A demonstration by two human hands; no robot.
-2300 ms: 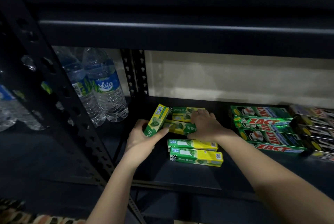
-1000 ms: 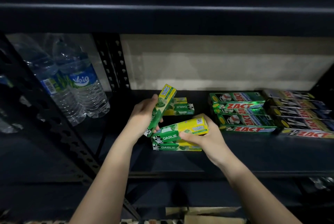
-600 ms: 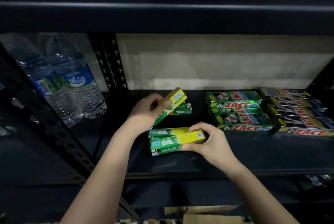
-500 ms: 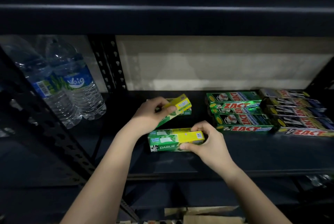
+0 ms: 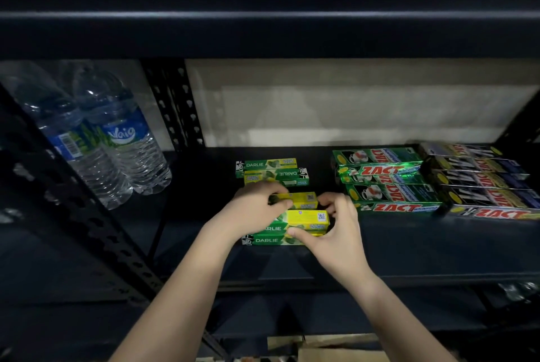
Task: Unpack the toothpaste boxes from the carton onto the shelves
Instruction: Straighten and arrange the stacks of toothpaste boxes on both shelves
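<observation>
Two hands set Darlie toothpaste boxes on a dark metal shelf.
The left hand curls around a box; the right hand pinches the front stack's top box. Zact boxes lie to the right, water bottles to the left.

Dark shelf: Darlie boxes; Zact boxes; bottles.

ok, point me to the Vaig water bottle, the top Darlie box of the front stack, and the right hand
Vaig water bottle (image 5: 122, 135), head view, blue label.
top Darlie box (image 5: 306, 219), head view, yellow end of its top face.
right hand (image 5: 340, 234), head view, back of hand.
</observation>
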